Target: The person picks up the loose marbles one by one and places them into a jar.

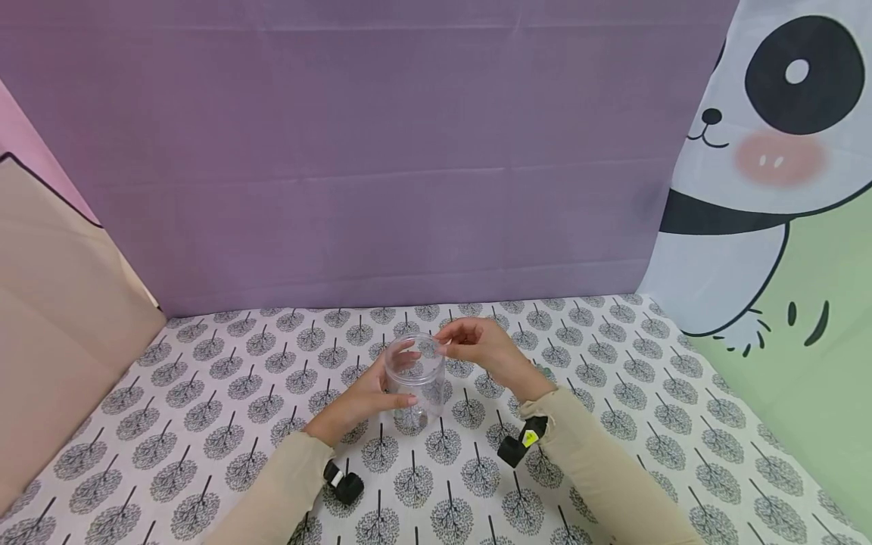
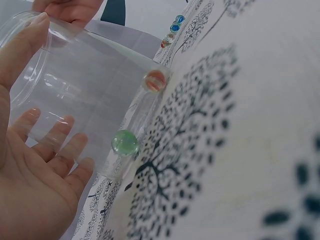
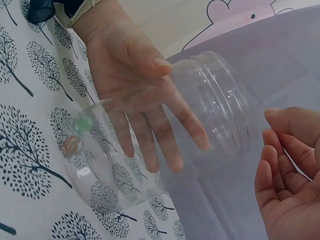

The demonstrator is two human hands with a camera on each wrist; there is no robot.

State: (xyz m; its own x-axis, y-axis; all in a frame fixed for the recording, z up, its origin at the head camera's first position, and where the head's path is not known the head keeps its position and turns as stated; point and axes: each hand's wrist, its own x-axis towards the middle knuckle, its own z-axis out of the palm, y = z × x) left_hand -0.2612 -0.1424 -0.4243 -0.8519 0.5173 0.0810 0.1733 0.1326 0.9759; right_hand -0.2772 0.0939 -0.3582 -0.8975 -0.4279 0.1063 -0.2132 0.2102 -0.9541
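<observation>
A clear plastic jar (image 1: pixel 417 371) stands upright on the cloth, its mouth uncovered. My left hand (image 1: pixel 371 393) grips its side, thumb at the near side and fingers round the far side. Inside, at the bottom, lie a green marble (image 2: pixel 125 143) and an orange-and-white marble (image 2: pixel 154 80). My right hand (image 1: pixel 487 348) hovers at the jar's right rim. In the right wrist view its thumb and fingers (image 3: pixel 280 165) are loosely bent, and nothing shows between them.
A short row of blue, clear and red marbles (image 2: pixel 174 29) lies on the tree-print cloth (image 1: pixel 225 439) beyond the jar in the left wrist view. A purple curtain (image 1: pixel 402 151) hangs behind the table, with a panda-print sheet (image 1: pixel 763 189) on the right.
</observation>
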